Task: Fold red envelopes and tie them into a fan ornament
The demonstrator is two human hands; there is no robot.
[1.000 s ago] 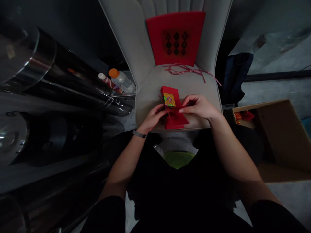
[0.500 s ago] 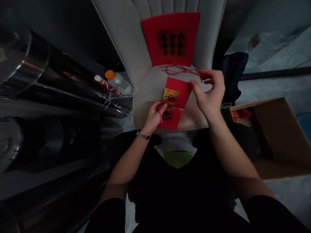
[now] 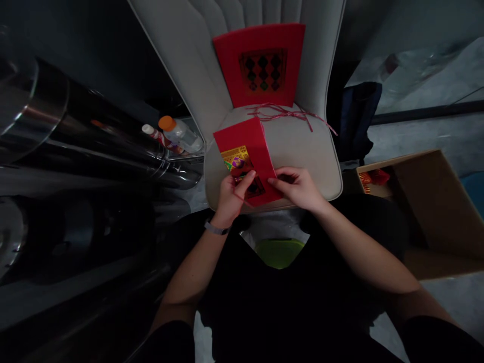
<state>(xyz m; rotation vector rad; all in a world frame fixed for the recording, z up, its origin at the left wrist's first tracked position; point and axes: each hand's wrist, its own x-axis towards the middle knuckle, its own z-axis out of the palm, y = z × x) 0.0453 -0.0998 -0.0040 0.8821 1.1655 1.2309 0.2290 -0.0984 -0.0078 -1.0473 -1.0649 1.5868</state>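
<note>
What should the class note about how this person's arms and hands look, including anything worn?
The left hand and right hand are bare, with no gloves. A grey wristband sits on the left wrist. Dark sleeves cover the upper arms.

The red envelope [image 3: 245, 146] is matt paper, with a glossy gold foil panel [image 3: 233, 158]. The chair [image 3: 306, 161] has smooth, pale cloth upholstery. Nearby, polished metal cylinders [image 3: 75, 133] shine, the plastic bottle [image 3: 181, 135] looks clear and smooth, and the box [image 3: 427, 201] is matt brown cardboard.
</note>
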